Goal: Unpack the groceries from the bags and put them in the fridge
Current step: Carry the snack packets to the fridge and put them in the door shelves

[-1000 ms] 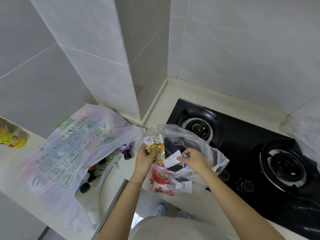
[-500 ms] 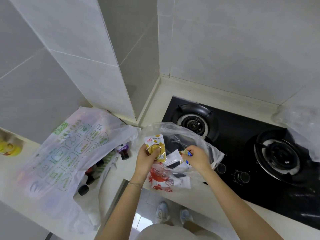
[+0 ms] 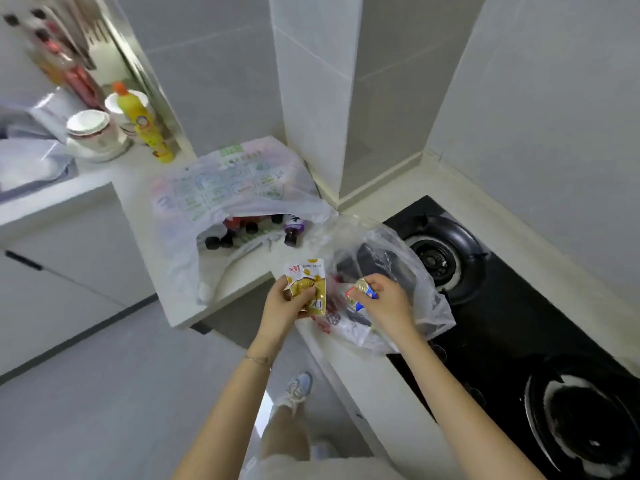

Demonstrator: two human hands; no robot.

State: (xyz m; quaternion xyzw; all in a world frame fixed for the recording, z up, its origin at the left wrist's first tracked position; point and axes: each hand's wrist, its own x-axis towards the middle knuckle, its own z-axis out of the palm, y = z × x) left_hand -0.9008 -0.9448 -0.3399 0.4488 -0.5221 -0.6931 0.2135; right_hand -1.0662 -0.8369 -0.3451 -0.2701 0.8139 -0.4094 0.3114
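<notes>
Head view. Your left hand grips a white-and-gold foil snack pouch: the thumb lies across its lower face and the fingers curl behind it. The pouch stands upright, with its long axis running up and away from your fingertips.

Your right hand pinches a small gold, blue and red foil packet between thumb and curled fingers. The packet projects from the fingertips toward the left hand. It is near the pouch but not touching it.

Just below and beyond your right fingers lies a crumpled clear plastic bag, resting partly on the black glass gas hob. A red-and-white printed pack is visible inside it, beneath your right fingertips. The right hand is the nearer hand to it.

Well beyond your left fingers, a white printed plastic carrier bag lies on its side on the pale countertop. Its mouth faces you, with several dark-capped bottles lying inside.

Judgement: both hands are loaded and both items are clear of the bag. The fridge is not in view. You need to turn away from the counter and carry both items to it. Both bags will need emptying afterwards.
</notes>
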